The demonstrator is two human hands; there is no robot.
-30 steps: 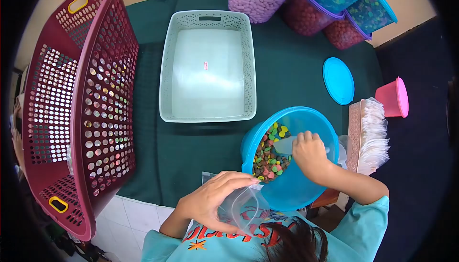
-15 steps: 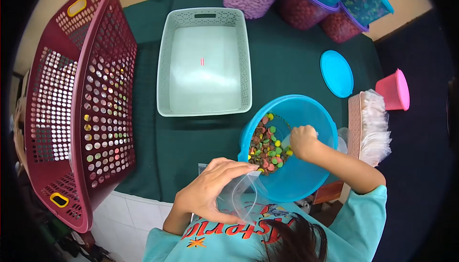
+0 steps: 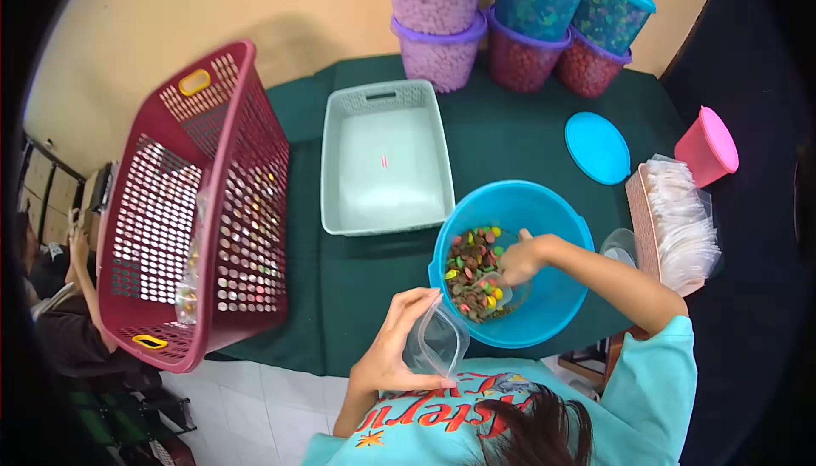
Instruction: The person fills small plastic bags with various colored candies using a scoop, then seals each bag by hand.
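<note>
My left hand (image 3: 393, 354) pinches a clear plastic pouch (image 3: 439, 343) at its edges, and the pouch's mouth gapes between thumb and fingers. Its position is just left of and below the rim of a blue tub (image 3: 557, 304). Inside the tub lie small round candies (image 3: 474, 275) in brown, green, pink and yellow, heaped toward the left side. My right hand (image 3: 525, 260) reaches down into the tub with its fingers closed around a clear plastic scoop (image 3: 515, 292), partly hidden by the hand and pressed among the candies.
A pale green basket (image 3: 340, 185) stands behind the tub; a tall maroon basket (image 3: 217, 296) holds filled bags at left. Stacked lidded tubs (image 3: 442, 58) line the back. At right are a blue lid (image 3: 597, 148), pouches (image 3: 676, 219) and a pink container (image 3: 705, 147). Another person (image 3: 76, 321) sits far left.
The camera view has tilted up, showing more wall and another person. My right hand has moved deeper and leftward into the candies. My left hand still holds the pouch near the rim.
</note>
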